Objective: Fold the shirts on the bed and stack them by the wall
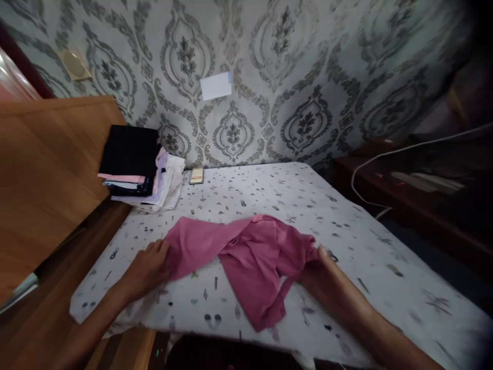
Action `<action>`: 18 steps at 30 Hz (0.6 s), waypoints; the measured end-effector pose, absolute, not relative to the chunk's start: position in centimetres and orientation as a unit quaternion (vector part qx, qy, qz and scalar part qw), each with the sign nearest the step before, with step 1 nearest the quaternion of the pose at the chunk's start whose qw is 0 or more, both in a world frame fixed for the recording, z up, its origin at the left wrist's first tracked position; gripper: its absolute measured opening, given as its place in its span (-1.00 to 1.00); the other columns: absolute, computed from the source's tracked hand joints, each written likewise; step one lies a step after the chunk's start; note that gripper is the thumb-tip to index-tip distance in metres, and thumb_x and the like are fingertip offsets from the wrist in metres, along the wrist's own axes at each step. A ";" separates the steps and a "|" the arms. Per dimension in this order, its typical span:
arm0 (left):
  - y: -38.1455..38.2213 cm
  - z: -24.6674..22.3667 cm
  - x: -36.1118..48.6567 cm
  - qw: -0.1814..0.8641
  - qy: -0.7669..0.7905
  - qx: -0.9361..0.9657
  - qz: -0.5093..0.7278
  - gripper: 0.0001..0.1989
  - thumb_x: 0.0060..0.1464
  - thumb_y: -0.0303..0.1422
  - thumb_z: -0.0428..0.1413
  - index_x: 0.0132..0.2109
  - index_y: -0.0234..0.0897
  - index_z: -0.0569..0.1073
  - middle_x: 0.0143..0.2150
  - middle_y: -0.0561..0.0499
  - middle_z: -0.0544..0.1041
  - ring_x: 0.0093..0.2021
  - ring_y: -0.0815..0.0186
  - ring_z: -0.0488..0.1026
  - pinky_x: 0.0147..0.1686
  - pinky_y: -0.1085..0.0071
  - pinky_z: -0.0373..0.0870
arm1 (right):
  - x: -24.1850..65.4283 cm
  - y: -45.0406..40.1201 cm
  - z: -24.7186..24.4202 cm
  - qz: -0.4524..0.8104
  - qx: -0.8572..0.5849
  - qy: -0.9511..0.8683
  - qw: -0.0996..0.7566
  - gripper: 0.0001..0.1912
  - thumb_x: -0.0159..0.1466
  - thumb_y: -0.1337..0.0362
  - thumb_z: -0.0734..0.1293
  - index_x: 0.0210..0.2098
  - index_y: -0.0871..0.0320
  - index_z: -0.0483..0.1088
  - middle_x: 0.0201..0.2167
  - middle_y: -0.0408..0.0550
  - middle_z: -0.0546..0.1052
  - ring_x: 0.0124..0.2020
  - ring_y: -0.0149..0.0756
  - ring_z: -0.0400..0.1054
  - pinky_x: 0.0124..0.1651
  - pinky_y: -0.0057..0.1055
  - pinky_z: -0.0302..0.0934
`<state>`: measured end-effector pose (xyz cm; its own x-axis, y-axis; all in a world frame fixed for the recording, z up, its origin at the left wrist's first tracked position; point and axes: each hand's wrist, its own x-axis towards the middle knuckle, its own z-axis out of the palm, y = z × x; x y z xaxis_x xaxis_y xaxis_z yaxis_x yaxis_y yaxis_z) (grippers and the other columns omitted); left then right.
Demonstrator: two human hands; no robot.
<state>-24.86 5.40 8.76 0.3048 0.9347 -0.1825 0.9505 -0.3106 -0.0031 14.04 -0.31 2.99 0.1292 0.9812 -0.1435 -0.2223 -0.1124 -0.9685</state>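
Note:
A crumpled pink garment (pixel 250 246) lies twisted on the patterned white bed sheet (pixel 246 192), one pointed part hanging toward the near edge. My left hand (pixel 152 261) grips its left end, with the fingers curled at the edge of the cloth. At the right end, my right hand (pixel 318 262) is closed on a bunched part of the garment. Cloth covers most of the right fingers; the thumb side shows. What kind of garment it is I cannot tell from the folds.
A stack of folded clothes (pixel 131 154), black on top, stands at the back left beside a wooden panel (pixel 50 169). A small card-like item (pixel 196 176) lies near the wall. To the right, a white cable (pixel 360 169) hangs past a dark red wooden surface (pixel 346 167).

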 end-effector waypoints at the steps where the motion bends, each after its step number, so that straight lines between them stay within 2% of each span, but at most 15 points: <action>1: 5.3 8.5 -25.5 0.051 0.596 0.797 -0.089 -0.74 0.12 -0.42 -0.04 -0.05 -0.24 0.41 0.02 -0.21 0.49 0.04 0.01 0.41 -0.07 0.17 0.33 | 14.1 -0.6 2.9 0.540 -0.515 -0.374 0.552 -0.34 0.20 -0.25 0.31 0.16 -0.04 0.43 0.01 0.19 0.59 0.08 0.15 0.45 0.05 0.11 0.35; 3: 5.5 8.4 -26.5 0.069 0.613 0.782 -0.085 -0.74 0.14 -0.51 -0.16 -0.19 -0.22 0.40 -0.09 -0.16 0.52 -0.03 0.09 0.44 -0.08 0.21 0.32 | 14.0 -0.6 2.3 0.525 -0.532 -0.363 0.557 -0.33 0.11 -0.12 0.45 0.16 -0.05 0.44 0.01 0.19 0.59 0.04 0.17 0.48 0.03 0.08 0.38; 5: 5.6 8.7 -27.4 0.106 0.611 0.783 -0.049 -0.76 0.13 -0.52 -0.17 -0.29 -0.20 0.36 -0.18 -0.10 0.51 -0.08 0.14 0.44 -0.07 0.25 0.31 | 13.9 0.1 1.7 0.516 -0.546 -0.335 0.569 -0.41 0.09 -0.10 0.47 0.06 -0.02 0.52 -0.06 0.19 0.62 -0.02 0.16 0.52 -0.02 0.03 0.43; 7: 5.6 9.0 -27.8 0.152 0.588 0.794 -0.013 -0.83 0.10 -0.44 -0.09 -0.23 -0.20 0.38 -0.17 -0.06 0.50 -0.10 0.17 0.43 -0.07 0.28 0.32 | 13.7 0.9 1.4 0.512 -0.546 -0.307 0.587 -0.49 0.09 -0.11 0.46 -0.06 0.02 0.57 -0.16 0.15 0.65 -0.09 0.12 0.55 -0.07 -0.03 0.46; 10: 5.5 8.8 -28.0 0.178 0.574 0.800 -0.007 -0.77 0.02 -0.42 -0.02 -0.15 -0.22 0.41 -0.16 -0.04 0.49 -0.14 0.18 0.42 -0.12 0.31 0.32 | 13.7 1.7 2.3 0.511 -0.533 -0.269 0.618 -0.55 0.02 0.01 0.53 -0.14 0.06 0.58 -0.28 0.00 0.67 -0.17 0.04 0.57 -0.13 -0.14 0.50; 13: 5.7 9.0 -29.1 0.148 0.591 0.793 -0.020 -0.80 -0.09 -0.52 -0.09 -0.35 -0.23 0.39 -0.29 -0.04 0.50 -0.23 0.20 0.43 -0.19 0.33 0.29 | 14.0 1.5 4.9 0.514 -0.520 -0.239 0.639 -0.58 -0.13 0.15 0.60 -0.27 0.08 0.57 -0.39 -0.08 0.66 -0.26 -0.01 0.58 -0.23 -0.24 0.52; 16: 6.1 11.2 -31.9 0.141 0.592 0.794 0.009 -0.85 -0.14 -0.47 -0.06 -0.42 -0.22 0.39 -0.37 0.00 0.52 -0.30 0.23 0.44 -0.25 0.38 0.29 | 14.7 0.6 8.5 0.482 -0.522 -0.237 0.662 -0.57 -0.21 0.12 0.64 -0.39 0.08 0.52 -0.48 -0.10 0.61 -0.36 -0.07 0.56 -0.35 -0.31 0.50; 18: 7.1 13.7 -34.1 0.116 0.583 0.802 0.055 -0.83 -0.04 -0.34 -0.03 -0.40 -0.21 0.45 -0.38 0.02 0.53 -0.34 0.24 0.44 -0.28 0.39 0.29 | 15.6 0.5 10.7 0.440 -0.520 -0.256 0.686 -0.51 -0.22 0.00 0.64 -0.42 0.08 0.48 -0.52 -0.13 0.58 -0.40 -0.13 0.53 -0.39 -0.33 0.47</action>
